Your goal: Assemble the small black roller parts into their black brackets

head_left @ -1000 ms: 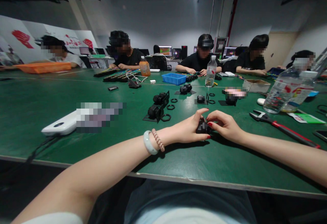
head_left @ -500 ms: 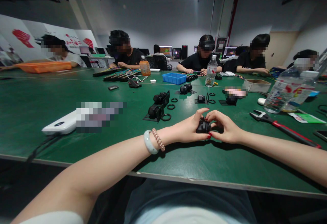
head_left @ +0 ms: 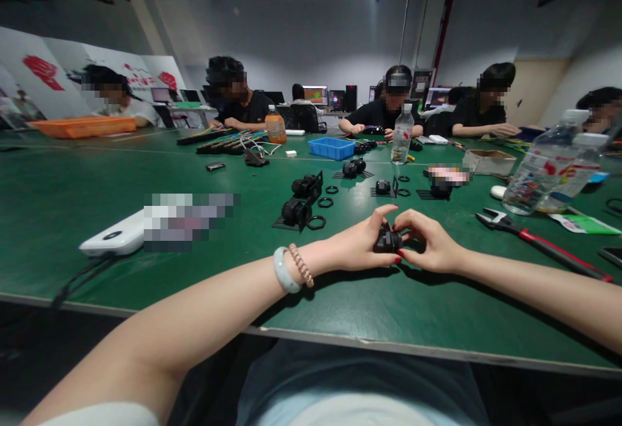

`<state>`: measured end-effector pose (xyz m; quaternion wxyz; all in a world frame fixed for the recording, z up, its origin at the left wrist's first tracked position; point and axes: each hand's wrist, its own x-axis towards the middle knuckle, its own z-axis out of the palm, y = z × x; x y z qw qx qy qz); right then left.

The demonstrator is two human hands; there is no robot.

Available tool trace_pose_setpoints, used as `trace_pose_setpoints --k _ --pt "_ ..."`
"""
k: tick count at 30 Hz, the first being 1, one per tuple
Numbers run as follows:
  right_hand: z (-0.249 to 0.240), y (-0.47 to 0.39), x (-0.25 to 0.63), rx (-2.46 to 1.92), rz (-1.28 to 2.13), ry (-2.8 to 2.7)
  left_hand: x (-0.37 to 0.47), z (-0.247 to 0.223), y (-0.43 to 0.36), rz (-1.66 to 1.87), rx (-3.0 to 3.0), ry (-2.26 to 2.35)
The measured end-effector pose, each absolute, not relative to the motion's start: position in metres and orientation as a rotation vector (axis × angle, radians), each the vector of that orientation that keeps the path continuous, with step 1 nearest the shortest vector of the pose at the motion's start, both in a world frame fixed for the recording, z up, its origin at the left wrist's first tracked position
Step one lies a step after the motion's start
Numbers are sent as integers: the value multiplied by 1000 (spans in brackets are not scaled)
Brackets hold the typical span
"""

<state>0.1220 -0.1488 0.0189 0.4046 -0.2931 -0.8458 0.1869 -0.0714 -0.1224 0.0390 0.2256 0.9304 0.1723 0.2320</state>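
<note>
A small black plastic fitting point(head_left: 387, 242) with a round end sits between my two hands, low over the green table point(head_left: 194, 296). My left hand point(head_left: 358, 245) grips its left side, thumb below and index finger raised over the top. From the other side, the thumb and fingertips of my right hand point(head_left: 433, 245) close around the fitting's round end. Parts of it are hidden by my fingers. Beyond my left hand, similar black fittings on flat plates point(head_left: 294, 212) lie beside black hexagonal rings point(head_left: 316, 222). Another such fitting point(head_left: 383, 188) lies farther off with two rings.
Red-handled pliers point(head_left: 544, 245) lie right of my hands, near water bottles point(head_left: 527, 180) and an open box point(head_left: 488, 162). A white power bank point(head_left: 114, 235) with a cable lies left. Farther back are a blue tray point(head_left: 332, 148), wire bundles point(head_left: 233, 141) and several people at work.
My right fingertips have shifted very slightly right on the fitting; my left hand stays put. Across the table, a person in black has raised their hands a little with a dark item.
</note>
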Motion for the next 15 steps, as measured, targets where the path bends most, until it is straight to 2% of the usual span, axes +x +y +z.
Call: trace_pose_setpoints --k 15 --pt "20 -149 123 -794 428 -2144 -72 38 -123 641 2555 533"
